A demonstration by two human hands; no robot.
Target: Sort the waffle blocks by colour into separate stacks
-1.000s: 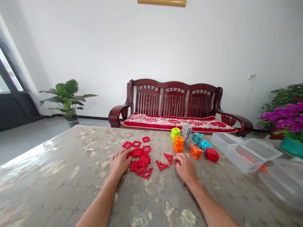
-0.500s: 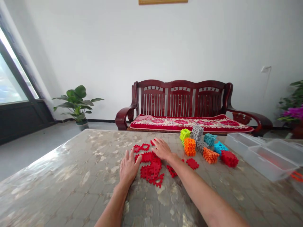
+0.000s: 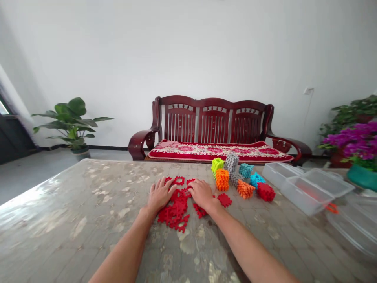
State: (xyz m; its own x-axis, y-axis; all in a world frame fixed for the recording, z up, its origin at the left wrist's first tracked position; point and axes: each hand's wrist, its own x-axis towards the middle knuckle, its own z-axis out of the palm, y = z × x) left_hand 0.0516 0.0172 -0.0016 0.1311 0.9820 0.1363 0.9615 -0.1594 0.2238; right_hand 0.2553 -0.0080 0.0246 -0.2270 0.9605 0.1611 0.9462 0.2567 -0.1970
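Observation:
Red toothed interlocking plastic tiles lie loose and overlapping in a heap [image 3: 173,212] on the patterned tabletop. My left hand [image 3: 160,194] rests palm down at the heap's upper left edge, fingers stretched forward and touching tiles. On the other side my right hand [image 3: 203,195] lies over the red tiles, its fingers spread and slightly bent, hiding some pieces. A red tile with an open middle [image 3: 175,179] sits just beyond, between the two hands. Nearer my right wrist are a few tiles [image 3: 199,211] and a single red square tile [image 3: 225,200].
Stacks of tiles stand at the right: lime green [image 3: 217,165], orange [image 3: 222,181], grey [image 3: 231,162], teal [image 3: 246,169], blue [image 3: 257,179] and red [image 3: 266,192]. Beyond them is a clear divided plastic box [image 3: 304,198] beside small orange pieces [image 3: 332,207]. A wooden bench [image 3: 212,106] stands behind.
The view has turned to the right. My left hand has moved forward onto the upper tiles, and my right hand has drawn back slightly; the red tiles between them are more bunched together.

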